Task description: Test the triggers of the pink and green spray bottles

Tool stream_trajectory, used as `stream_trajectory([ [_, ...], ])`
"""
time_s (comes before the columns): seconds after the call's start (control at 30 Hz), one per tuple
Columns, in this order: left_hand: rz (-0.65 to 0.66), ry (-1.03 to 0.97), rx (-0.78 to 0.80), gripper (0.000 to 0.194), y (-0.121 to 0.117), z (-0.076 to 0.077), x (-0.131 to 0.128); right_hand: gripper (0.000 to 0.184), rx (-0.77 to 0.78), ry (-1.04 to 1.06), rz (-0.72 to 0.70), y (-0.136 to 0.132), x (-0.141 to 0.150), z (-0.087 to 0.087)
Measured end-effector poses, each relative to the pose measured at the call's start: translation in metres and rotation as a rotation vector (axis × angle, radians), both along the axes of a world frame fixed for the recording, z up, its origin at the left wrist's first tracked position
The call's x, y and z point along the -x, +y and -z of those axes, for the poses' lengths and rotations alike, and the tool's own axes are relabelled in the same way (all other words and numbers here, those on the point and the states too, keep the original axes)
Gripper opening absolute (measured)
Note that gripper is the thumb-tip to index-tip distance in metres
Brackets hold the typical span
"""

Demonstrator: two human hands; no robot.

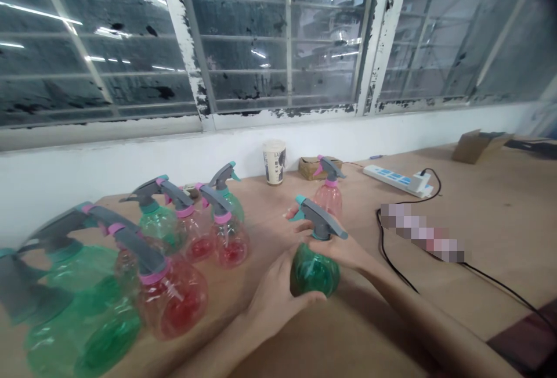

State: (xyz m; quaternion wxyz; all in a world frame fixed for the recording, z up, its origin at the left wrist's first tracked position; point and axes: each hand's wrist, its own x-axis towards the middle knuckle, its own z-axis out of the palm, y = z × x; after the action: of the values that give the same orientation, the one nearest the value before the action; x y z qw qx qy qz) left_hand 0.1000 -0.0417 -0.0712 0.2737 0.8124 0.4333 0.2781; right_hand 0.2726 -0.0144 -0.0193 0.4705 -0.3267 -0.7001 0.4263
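Note:
A green spray bottle (pixel 317 270) with a grey spray head and teal nozzle is between my hands, over the near middle of the table. My left hand (pixel 274 282) wraps round the left side of its round body, thumb across the front. Closed about the neck just below the spray head is my right hand (pixel 337 247); some of its fingers are hidden behind the bottle. Right behind it stands a pink spray bottle (pixel 329 197). To the left are several more green and pink ones, the nearest pink one (pixel 174 297) beside a large green bottle (pixel 82 331).
Along the wall stand a paper cup (pixel 274 163) and a small cardboard box (pixel 310 168). A white power strip (pixel 395 180) lies to the right, its black cable running past a blurred-out object (pixel 422 233). Farther right is an open brown box (pixel 478 146). Windows rise behind the table.

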Motion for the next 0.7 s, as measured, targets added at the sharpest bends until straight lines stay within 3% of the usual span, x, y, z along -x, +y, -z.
stream_trajectory([
  [0.4,0.059,-0.022,0.015,0.08,0.001,-0.003,0.0,0.007,-0.112,-0.061,0.318,-0.008,0.01,-0.011],
  [0.5,0.085,-0.021,0.016,0.079,0.0,-0.005,0.0,0.009,-0.102,-0.045,0.295,-0.007,0.008,-0.008],
  [0.7,0.006,0.079,-0.045,0.077,-0.005,0.0,0.0,0.029,-0.105,0.009,0.211,-0.003,0.001,0.001],
])
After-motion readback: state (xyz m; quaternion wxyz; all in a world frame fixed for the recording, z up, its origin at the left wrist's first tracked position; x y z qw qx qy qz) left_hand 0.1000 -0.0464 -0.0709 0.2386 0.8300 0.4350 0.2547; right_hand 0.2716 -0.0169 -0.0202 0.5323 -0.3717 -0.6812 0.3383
